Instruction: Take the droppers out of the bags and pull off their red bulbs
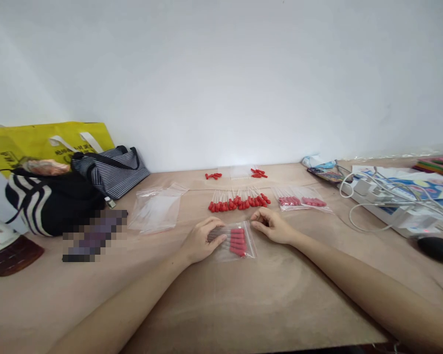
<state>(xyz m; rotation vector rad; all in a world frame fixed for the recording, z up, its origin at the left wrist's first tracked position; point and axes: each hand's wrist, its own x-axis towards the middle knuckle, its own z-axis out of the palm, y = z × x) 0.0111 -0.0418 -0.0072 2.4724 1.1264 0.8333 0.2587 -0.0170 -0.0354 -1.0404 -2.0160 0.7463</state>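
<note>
In front of me lies a clear zip bag with several red-tipped sticks inside, their red ends towards the right. My left hand grips its left part, thumb on top of the plastic. At the bag's upper right corner, by the zip edge, the thumb and forefinger of my right hand close in a pinch; the contact itself is partly hidden. Just beyond the bag, loose red-tipped sticks lie in a row, red ends towards me.
Flat clear bags lie left. Filled bags are right of the row; more red-tipped sticks lie near the wall. Handbags, a bottle and a pixelated object are far left; cables, a power strip and mouse right.
</note>
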